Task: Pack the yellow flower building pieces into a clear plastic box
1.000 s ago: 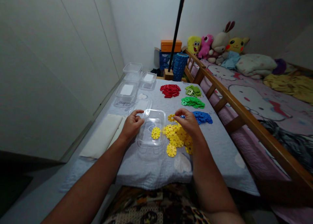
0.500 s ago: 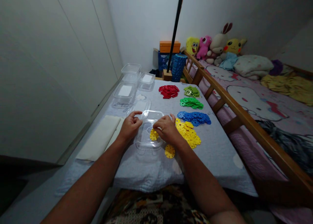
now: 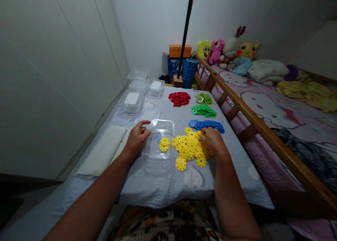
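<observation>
My left hand point(image 3: 138, 137) is closed at the left edge of a clear plastic container point(image 3: 159, 158), thumb and forefinger at its rim. Inside the container lie a few yellow snowflake discs point(image 3: 164, 144), overlapping. Right of it spreads a loose pile of yellow notched discs point(image 3: 190, 146), one of them close to the container's right wall. My right hand point(image 3: 213, 139) is at the far right side of this pile, its fingers pinched together on the discs. How many it grips is hidden by the hand.
Beyond the yellow pile lie blue discs point(image 3: 206, 125), green discs point(image 3: 203, 110), light green pieces point(image 3: 204, 98) and red pieces point(image 3: 179, 98). Several clear containers point(image 3: 131, 98) stand at the back left. A folded cream cloth point(image 3: 105, 149) lies left. A wooden bed rail point(image 3: 252, 123) runs along the right.
My right hand has moved from above the container to the right side of the yellow pile. More yellow discs show in the container and the pile has spread. My left hand stays at the container.
</observation>
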A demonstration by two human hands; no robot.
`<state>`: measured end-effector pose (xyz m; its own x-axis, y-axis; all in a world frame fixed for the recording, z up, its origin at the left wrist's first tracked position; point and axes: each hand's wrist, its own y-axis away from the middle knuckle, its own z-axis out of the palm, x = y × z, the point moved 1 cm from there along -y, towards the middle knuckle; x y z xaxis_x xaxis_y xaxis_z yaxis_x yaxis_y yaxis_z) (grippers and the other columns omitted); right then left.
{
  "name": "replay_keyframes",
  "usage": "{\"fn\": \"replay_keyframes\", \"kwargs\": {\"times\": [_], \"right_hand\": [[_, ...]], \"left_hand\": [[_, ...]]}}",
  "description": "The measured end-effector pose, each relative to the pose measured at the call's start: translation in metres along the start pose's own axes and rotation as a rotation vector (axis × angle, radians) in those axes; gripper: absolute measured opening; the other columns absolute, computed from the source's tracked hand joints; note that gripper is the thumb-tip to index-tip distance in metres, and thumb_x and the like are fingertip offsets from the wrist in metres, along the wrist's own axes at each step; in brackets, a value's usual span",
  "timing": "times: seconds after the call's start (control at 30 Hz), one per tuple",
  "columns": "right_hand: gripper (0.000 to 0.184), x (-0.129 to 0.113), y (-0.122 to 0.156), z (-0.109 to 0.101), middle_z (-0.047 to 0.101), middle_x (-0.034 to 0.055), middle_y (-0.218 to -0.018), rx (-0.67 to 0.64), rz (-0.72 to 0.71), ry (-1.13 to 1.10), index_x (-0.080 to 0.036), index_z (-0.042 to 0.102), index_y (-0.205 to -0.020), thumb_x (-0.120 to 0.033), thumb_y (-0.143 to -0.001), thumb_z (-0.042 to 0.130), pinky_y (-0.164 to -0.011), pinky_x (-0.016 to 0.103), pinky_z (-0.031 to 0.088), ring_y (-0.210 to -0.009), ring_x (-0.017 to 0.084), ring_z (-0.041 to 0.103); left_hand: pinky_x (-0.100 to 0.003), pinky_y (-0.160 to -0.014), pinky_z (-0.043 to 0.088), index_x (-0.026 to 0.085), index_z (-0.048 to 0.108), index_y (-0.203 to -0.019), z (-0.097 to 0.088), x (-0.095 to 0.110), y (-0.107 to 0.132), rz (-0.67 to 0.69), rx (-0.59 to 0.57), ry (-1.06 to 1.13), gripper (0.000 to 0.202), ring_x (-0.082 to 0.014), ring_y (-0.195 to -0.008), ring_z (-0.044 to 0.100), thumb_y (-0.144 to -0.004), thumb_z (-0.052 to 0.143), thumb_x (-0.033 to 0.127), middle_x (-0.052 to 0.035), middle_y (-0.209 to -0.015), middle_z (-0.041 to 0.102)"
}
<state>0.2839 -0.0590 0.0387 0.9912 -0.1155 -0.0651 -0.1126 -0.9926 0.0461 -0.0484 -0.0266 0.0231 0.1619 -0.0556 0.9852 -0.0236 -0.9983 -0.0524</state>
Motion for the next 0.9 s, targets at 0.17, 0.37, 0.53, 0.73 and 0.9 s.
{"fn": "replay_keyframes", "kwargs": {"times": [0.17, 0.37, 0.53, 0.73, 0.9], "right_hand": [[0.023, -0.008, 0.005, 0.002, 0.075, 0.0155, -0.113, 0.038, -0.059, -0.048, -0.015, 0.078, -0.103, -0.017, -0.092, 0.058, -0.092, 0.033, 0.041, -0.105, 0.025, 0.064], [0.017, -0.019, 0.007, 0.002, 0.075, 0.0113, -0.105, 0.066, -0.200, -0.242, -0.017, 0.078, -0.096, -0.013, -0.090, 0.062, -0.091, 0.031, 0.044, -0.100, 0.022, 0.066], [0.015, -0.022, 0.008, 0.005, 0.076, 0.0082, -0.100, 0.104, -0.219, -0.397, -0.017, 0.076, -0.096, -0.011, -0.087, 0.065, -0.088, 0.030, 0.047, -0.095, 0.021, 0.067], [0.012, -0.026, 0.008, -0.007, 0.071, 0.0062, -0.095, 0.236, -0.271, -0.584, -0.019, 0.074, -0.087, -0.014, -0.086, 0.063, -0.086, 0.032, 0.048, -0.090, 0.020, 0.064], [0.011, -0.056, 0.011, -0.025, 0.070, 0.0036, -0.089, 0.206, -0.382, -0.765, -0.020, 0.073, -0.087, -0.019, -0.091, 0.062, -0.080, 0.030, 0.047, -0.084, 0.018, 0.063]], "left_hand": [[-0.021, -0.048, 0.020, 0.017, 0.062, -0.113, 0.001, 0.001, 0.001, -0.005, 0.001, 0.010, 0.043, -0.0080, -0.048, 0.026, -0.073, 0.068, 0.033, 0.0123, -0.055, 0.032], [-0.021, -0.048, 0.020, 0.017, 0.061, -0.113, 0.000, -0.001, 0.000, -0.010, -0.003, 0.032, 0.045, -0.0078, -0.047, 0.025, -0.072, 0.069, 0.033, 0.0127, -0.055, 0.032], [-0.021, -0.048, 0.020, 0.017, 0.061, -0.113, 0.000, 0.000, 0.001, -0.016, 0.003, 0.015, 0.044, -0.0078, -0.048, 0.026, -0.073, 0.068, 0.034, 0.0123, -0.056, 0.032], [-0.021, -0.049, 0.020, 0.017, 0.062, -0.114, 0.001, 0.000, 0.002, -0.009, 0.005, 0.006, 0.045, -0.0083, -0.048, 0.027, -0.073, 0.068, 0.034, 0.0121, -0.055, 0.033], [-0.021, -0.048, 0.021, 0.017, 0.062, -0.114, 0.000, -0.002, 0.000, -0.004, 0.002, 0.008, 0.044, -0.0082, -0.048, 0.027, -0.074, 0.068, 0.035, 0.0122, -0.056, 0.034]]}}
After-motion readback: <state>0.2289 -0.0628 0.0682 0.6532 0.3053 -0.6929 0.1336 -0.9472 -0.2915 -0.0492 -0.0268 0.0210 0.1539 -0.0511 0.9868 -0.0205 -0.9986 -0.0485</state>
